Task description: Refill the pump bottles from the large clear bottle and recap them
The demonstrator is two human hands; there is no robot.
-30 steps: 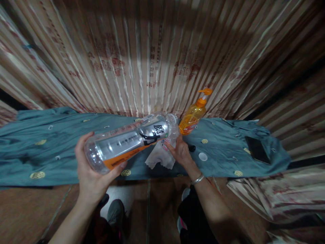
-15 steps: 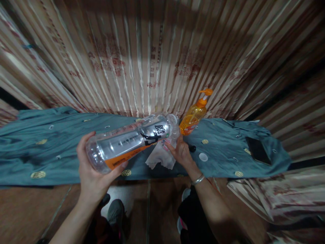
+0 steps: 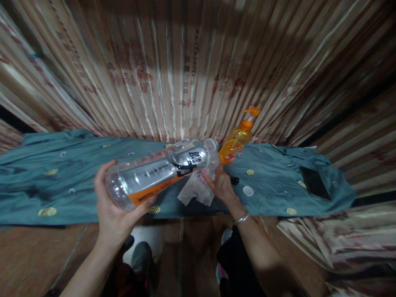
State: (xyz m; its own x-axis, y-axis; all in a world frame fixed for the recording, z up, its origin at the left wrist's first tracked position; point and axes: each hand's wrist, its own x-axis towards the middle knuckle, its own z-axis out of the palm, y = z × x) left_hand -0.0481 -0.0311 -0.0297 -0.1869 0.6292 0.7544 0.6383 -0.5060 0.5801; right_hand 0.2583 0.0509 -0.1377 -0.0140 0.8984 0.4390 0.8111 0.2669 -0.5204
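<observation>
My left hand is wrapped round the base of a large clear plastic bottle with a silver and orange label. The bottle is tilted, its neck end to the right. At that end my right hand is closed round a clear plastic container, a small coloured patch showing near the thumb. Whether liquid passes between the two cannot be made out. Under them lies a crumpled white tissue. Just beyond my right hand stands an orange pump bottle, part full of orange liquid.
A green patterned cloth covers the long narrow surface. On it, right of my right hand, are a small black object and a white round cap. Farther right lies a black phone. A pleated curtain hangs behind.
Almost nothing differs. Both hands keep their holds, and the whole view has shifted very slightly.
</observation>
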